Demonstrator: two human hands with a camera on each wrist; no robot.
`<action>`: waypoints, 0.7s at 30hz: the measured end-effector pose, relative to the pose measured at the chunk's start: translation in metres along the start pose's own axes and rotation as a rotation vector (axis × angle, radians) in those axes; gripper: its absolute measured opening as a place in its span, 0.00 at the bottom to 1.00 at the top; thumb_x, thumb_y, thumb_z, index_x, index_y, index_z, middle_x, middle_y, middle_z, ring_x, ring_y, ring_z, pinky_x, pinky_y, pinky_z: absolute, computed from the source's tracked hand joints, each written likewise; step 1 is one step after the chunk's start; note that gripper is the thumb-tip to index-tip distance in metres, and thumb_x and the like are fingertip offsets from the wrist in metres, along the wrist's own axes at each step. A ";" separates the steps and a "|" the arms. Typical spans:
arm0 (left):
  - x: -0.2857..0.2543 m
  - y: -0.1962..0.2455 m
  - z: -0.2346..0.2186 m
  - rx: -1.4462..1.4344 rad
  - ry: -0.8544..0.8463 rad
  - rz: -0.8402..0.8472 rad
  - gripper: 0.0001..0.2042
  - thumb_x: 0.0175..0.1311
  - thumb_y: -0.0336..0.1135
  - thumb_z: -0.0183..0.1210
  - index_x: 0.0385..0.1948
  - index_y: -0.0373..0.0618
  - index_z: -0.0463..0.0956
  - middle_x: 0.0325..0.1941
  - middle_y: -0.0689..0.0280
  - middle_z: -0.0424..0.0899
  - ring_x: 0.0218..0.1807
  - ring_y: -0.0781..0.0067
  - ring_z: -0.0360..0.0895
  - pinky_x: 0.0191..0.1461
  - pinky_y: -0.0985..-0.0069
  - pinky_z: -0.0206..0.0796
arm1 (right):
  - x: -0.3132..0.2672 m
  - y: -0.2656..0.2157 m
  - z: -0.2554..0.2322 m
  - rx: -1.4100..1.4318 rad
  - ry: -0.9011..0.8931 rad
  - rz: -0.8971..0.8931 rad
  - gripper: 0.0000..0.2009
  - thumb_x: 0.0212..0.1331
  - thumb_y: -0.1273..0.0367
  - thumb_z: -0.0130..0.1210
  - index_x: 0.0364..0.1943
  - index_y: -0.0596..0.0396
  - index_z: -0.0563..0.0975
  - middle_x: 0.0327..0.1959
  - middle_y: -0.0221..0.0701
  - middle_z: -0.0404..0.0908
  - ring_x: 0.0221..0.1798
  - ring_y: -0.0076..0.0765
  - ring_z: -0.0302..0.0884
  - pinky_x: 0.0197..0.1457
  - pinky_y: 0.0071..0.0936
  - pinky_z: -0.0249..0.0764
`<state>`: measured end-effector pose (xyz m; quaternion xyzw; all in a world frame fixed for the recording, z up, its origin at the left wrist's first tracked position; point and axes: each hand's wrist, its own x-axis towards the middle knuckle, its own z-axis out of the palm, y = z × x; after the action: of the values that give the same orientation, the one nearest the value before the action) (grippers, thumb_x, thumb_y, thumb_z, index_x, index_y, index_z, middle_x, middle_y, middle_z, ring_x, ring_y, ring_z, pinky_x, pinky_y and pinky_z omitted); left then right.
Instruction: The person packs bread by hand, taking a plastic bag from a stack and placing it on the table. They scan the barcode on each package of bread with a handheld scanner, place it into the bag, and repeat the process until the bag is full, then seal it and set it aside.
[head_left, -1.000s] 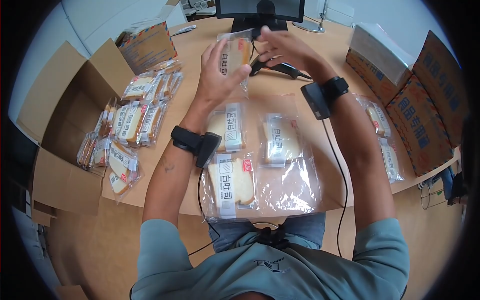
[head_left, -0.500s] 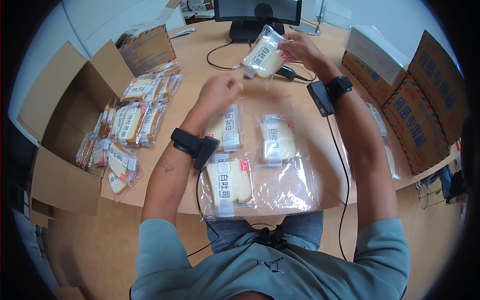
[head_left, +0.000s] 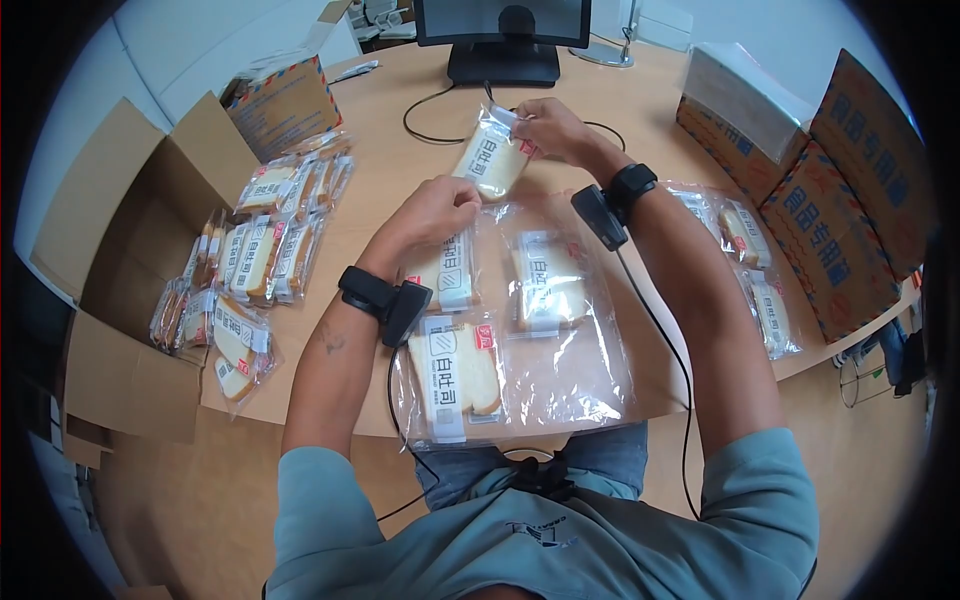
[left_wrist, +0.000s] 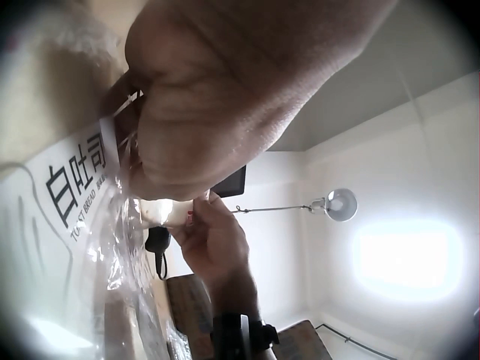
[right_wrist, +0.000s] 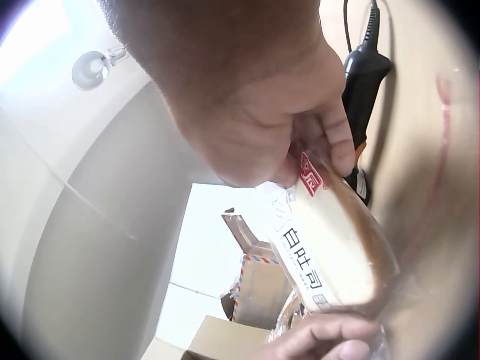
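My right hand (head_left: pixel 552 130) pinches a clear-wrapped pack of sliced toast bread (head_left: pixel 495 160) by its upper edge, next to the red label. The pack hangs tilted above the far middle of the table. My left hand (head_left: pixel 437 210) has curled fingers right at the pack's lower corner; I cannot tell whether they grip its film. Fingertips of the left hand (right_wrist: pixel 322 337) overlap the pack's bottom end in the right wrist view. Below, a toast pack (head_left: pixel 455 270) lies partly under the left hand, with another (head_left: pixel 460 375) nearer me and a third (head_left: pixel 550 280) to the right.
A large clear plastic sheet or bag (head_left: pixel 590 370) lies under the three packs. Several more packs (head_left: pixel 260 250) are piled left, beside an open carton (head_left: pixel 125 230). At right stand printed cartons (head_left: pixel 830 240) and more packs (head_left: pixel 770 310). A black corded device (right_wrist: pixel 365 82) lies behind the right hand.
The bread pack passed from the left hand to the right hand. It has since come lower and nearer to me, with the left hand moving down beside its lower corner.
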<state>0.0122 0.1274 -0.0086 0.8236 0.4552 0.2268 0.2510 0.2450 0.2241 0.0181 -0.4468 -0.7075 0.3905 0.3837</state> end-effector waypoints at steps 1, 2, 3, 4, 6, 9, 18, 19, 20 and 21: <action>-0.001 0.001 0.000 -0.002 0.000 -0.001 0.08 0.58 0.32 0.59 0.33 0.36 0.80 0.31 0.61 0.84 0.36 0.72 0.80 0.44 0.72 0.71 | -0.002 -0.001 -0.005 -0.042 -0.020 0.026 0.07 0.59 0.72 0.55 0.36 0.63 0.79 0.29 0.37 0.80 0.32 0.34 0.81 0.35 0.31 0.81; -0.002 0.001 0.000 0.003 0.022 -0.006 0.09 0.58 0.33 0.58 0.33 0.36 0.80 0.31 0.61 0.85 0.36 0.72 0.80 0.43 0.72 0.71 | -0.004 -0.001 -0.010 -0.084 -0.040 0.051 0.07 0.59 0.72 0.55 0.36 0.62 0.79 0.29 0.36 0.80 0.31 0.33 0.80 0.34 0.30 0.80; -0.002 0.002 0.000 0.008 0.045 -0.010 0.09 0.58 0.33 0.58 0.33 0.36 0.80 0.31 0.61 0.85 0.36 0.72 0.80 0.43 0.71 0.71 | -0.006 -0.002 -0.015 -0.086 -0.041 0.052 0.07 0.59 0.72 0.55 0.36 0.62 0.79 0.29 0.36 0.80 0.31 0.33 0.80 0.34 0.30 0.80; -0.002 0.001 0.001 0.006 0.046 -0.009 0.09 0.58 0.33 0.58 0.33 0.36 0.80 0.31 0.61 0.85 0.36 0.72 0.80 0.43 0.71 0.71 | -0.008 -0.002 -0.021 -0.110 -0.075 0.067 0.07 0.58 0.72 0.55 0.35 0.61 0.79 0.29 0.35 0.79 0.32 0.32 0.80 0.34 0.29 0.79; -0.001 -0.001 0.001 0.045 0.045 -0.007 0.10 0.59 0.35 0.58 0.33 0.36 0.79 0.30 0.59 0.84 0.34 0.69 0.80 0.42 0.70 0.71 | -0.009 -0.002 -0.030 -0.136 -0.109 0.082 0.06 0.58 0.72 0.55 0.35 0.60 0.79 0.28 0.34 0.79 0.32 0.31 0.79 0.33 0.29 0.78; 0.000 0.001 -0.001 0.150 0.023 -0.062 0.11 0.59 0.36 0.58 0.33 0.36 0.79 0.29 0.57 0.83 0.33 0.66 0.79 0.41 0.69 0.70 | -0.012 -0.005 -0.037 -0.259 -0.197 0.121 0.06 0.57 0.71 0.56 0.34 0.57 0.80 0.27 0.30 0.77 0.31 0.28 0.76 0.32 0.28 0.75; 0.000 0.005 0.000 0.157 0.074 -0.020 0.10 0.61 0.35 0.57 0.29 0.36 0.76 0.24 0.59 0.79 0.28 0.68 0.74 0.36 0.68 0.67 | -0.023 -0.023 -0.020 -0.464 -0.440 0.066 0.09 0.53 0.67 0.59 0.35 0.56 0.81 0.29 0.28 0.78 0.34 0.27 0.73 0.41 0.31 0.68; 0.000 0.003 0.001 0.155 0.075 -0.020 0.10 0.61 0.35 0.57 0.29 0.36 0.76 0.24 0.59 0.79 0.28 0.68 0.74 0.36 0.68 0.67 | -0.031 -0.038 -0.016 -0.609 -0.545 0.072 0.11 0.51 0.67 0.59 0.36 0.57 0.82 0.29 0.29 0.79 0.35 0.27 0.75 0.41 0.31 0.69; 0.000 0.002 0.001 0.137 0.084 -0.015 0.10 0.61 0.35 0.57 0.28 0.35 0.77 0.26 0.54 0.81 0.30 0.59 0.77 0.37 0.65 0.68 | -0.035 -0.045 -0.014 -0.753 -0.650 0.077 0.12 0.50 0.67 0.59 0.38 0.57 0.82 0.29 0.29 0.81 0.35 0.28 0.77 0.42 0.32 0.70; 0.001 0.001 0.001 0.119 0.093 -0.009 0.11 0.61 0.36 0.57 0.28 0.35 0.77 0.27 0.49 0.82 0.31 0.51 0.80 0.38 0.62 0.69 | -0.036 -0.044 -0.012 -0.754 -0.650 0.078 0.12 0.50 0.67 0.59 0.38 0.57 0.82 0.29 0.29 0.81 0.35 0.28 0.77 0.42 0.32 0.70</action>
<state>0.0139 0.1271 -0.0082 0.8236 0.4828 0.2362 0.1810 0.2522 0.1798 0.0552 -0.4356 -0.8653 0.2408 -0.0598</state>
